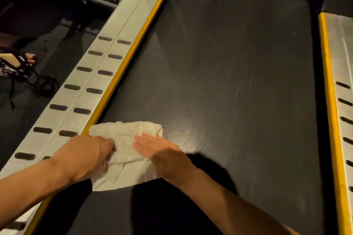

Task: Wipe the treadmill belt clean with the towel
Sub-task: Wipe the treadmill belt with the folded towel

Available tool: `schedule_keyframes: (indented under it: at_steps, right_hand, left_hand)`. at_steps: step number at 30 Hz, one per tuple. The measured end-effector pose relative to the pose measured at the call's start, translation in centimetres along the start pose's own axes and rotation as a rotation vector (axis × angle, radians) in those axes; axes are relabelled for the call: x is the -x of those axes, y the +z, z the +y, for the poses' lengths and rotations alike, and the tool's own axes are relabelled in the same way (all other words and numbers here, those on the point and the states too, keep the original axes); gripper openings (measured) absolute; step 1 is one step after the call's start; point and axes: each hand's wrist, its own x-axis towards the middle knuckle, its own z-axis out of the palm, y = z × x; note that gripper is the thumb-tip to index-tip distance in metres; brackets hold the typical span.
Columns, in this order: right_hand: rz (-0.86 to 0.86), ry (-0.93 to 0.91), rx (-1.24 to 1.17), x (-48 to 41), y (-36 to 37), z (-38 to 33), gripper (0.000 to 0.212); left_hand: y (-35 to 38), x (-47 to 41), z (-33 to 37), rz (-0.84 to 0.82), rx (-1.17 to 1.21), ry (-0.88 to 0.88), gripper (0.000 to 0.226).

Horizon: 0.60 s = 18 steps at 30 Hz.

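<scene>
Lower left of frame: left hand (89, 155) with fingers curled, gripping the folded white towel (125, 150); right hand (160, 150) presses it with flat, straight fingers. Towel lies on black treadmill belt (229, 66), against left yellow strip (131, 53). Grey side rail (99, 74) beyond.

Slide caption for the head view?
Left hand grips and right hand flattens a white towel on the treadmill belt.

The black textured treadmill belt (229, 82) runs from near to far, with a pale sheen across its middle. A silver metal side rail (122, 30) with dark oval grip pads and a yellow edge strip (133, 47) borders it on the left. A matching rail (342, 59) borders it on the right. A cream folded terry towel (126, 133) lies flat on the belt at the near left, its corner against the yellow strip.
</scene>
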Motion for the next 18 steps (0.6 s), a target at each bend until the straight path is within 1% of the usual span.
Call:
schedule_keyframes:
  at_steps: [1,3,6,7,8,9,11,12,13,14,15,16,17,18]
  right_hand:
    - [0.007,0.013,-0.034,0.7,0.0,1.0,0.039]
    - [0.027,0.113,-0.157,0.8,-0.5,2.4,0.047]
    - [-0.057,0.206,-0.159,-0.8,-1.2,3.0,0.047]
    - [-0.049,0.223,-0.178,-1.1,-1.4,2.3,0.051]
    - [-0.003,0.218,-0.163,-0.7,-1.3,1.6,0.052]
    - [0.079,0.169,-0.128,0.2,-1.0,1.0,0.047]
    - [0.146,0.127,-0.078,2.8,0.0,1.5,0.037]
    - [0.141,0.135,-0.082,4.0,0.0,2.3,0.035]
    - [0.176,0.167,-0.096,4.9,-0.3,3.2,0.034]
    - [0.193,0.223,-0.13,5.4,-1.1,4.1,0.036]
    - [0.193,0.273,-0.147,5.6,-2.2,4.8,0.046]
    - [0.151,0.305,-0.149,5.6,-3.2,5.3,0.055]
    - [0.132,0.328,-0.171,5.5,-4.0,5.4,0.061]
    - [0.132,0.362,-0.17,5.6,-4.5,5.3,0.062]
  left_hand:
    - [0.0,0.1,0.8,-0.03,0.013,0.024,0.024]
    - [-0.3,-0.1,2.0,-0.071,-0.015,0.055,0.015]
    - [-1.1,-2.2,3.9,-0.067,-0.129,0.089,0.02]
    - [-1.5,-2.9,4.3,-0.07,-0.176,0.1,0.027]
    - [-1.9,-3.4,4.5,-0.086,-0.219,0.1,0.034]
    - [-2.2,-3.6,4.5,-0.107,-0.234,0.095,0.038]
    - [-2.1,-3.4,4.4,-0.127,-0.208,0.108,0.034]
    - [-1.9,-3.1,4.6,-0.111,-0.175,0.132,0.03]
    - [-1.5,-2.9,5.0,-0.084,-0.144,0.171,0.028]
    - [-1.2,-2.8,5.9,-0.059,-0.123,0.224,0.025]
    - [-1.1,-2.9,7.0,-0.034,-0.114,0.274,0.022]
    - [-1.2,-3.4,8.2,-0.019,-0.124,0.307,0.023]
    - [-1.6,-4.3,9.5,-0.014,-0.147,0.317,0.025]
    - [-2.1,-5.4,10.7,-0.013,-0.178,0.319,0.028]
